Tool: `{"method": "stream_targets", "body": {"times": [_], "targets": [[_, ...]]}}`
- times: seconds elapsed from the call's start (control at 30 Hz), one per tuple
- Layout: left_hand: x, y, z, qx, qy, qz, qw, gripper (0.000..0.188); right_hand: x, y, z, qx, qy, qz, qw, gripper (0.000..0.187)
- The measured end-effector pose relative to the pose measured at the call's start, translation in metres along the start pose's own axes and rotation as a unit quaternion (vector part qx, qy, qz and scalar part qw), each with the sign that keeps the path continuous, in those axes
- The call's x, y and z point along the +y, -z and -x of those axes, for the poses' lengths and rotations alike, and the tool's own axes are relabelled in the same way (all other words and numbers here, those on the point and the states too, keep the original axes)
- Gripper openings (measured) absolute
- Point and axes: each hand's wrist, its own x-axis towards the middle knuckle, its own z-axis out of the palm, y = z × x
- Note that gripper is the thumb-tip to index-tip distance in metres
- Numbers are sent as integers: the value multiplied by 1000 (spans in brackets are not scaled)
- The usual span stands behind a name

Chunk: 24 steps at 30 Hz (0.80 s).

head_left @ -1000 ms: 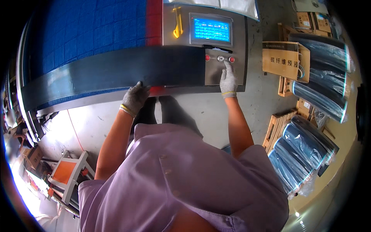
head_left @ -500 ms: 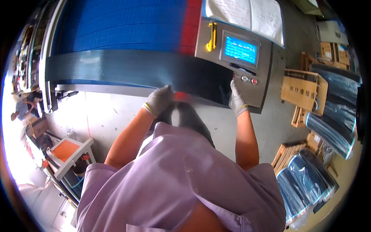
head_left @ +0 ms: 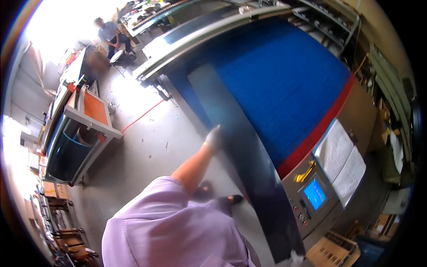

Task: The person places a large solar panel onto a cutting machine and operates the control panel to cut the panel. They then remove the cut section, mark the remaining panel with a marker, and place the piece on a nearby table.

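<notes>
A long dark strip of sheet material [head_left: 252, 155] lies slantwise along the near side of the blue bed [head_left: 284, 84] of a machine. Its near end hangs past the control panel. My left hand [head_left: 214, 139], in a pale knit glove, grips the strip's near edge about midway, slightly blurred. At the strip's near end, low in the picture, my gloved right hand [head_left: 295, 259] holds the corner. Only a bit of that glove shows, and its forearm is out of view.
A control panel with a lit screen [head_left: 315, 194], a yellow cutter knife [head_left: 305, 171] and paper sheets [head_left: 340, 162] borders the bed. A cardboard box [head_left: 333, 251] stands below it. Leftward are a white-framed stand [head_left: 95, 111] and a seated person [head_left: 114, 38].
My view has swung left, so the bed and strip now appear slanted. Both hands remain at the strip, the right one now near the lower edge of view.
</notes>
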Motion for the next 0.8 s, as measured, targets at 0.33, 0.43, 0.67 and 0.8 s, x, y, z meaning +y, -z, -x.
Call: {"method": "stream_targets", "body": {"times": [0.33,0.43,0.67,0.8], "targets": [[41,288,41,183,103,661,721,45,-104,-162,49,63,66,62,994,35],[-56,339,104,253,106,648,711,41,-126,-237,71,45,98,67,992,34],[-337,436,271,567,153,487,647,34,-185,-412,78,-61,164,44,984,34],[-435,471,346,644,227,445,580,45,-310,-559,47,-249,187,46,949,35]]}}
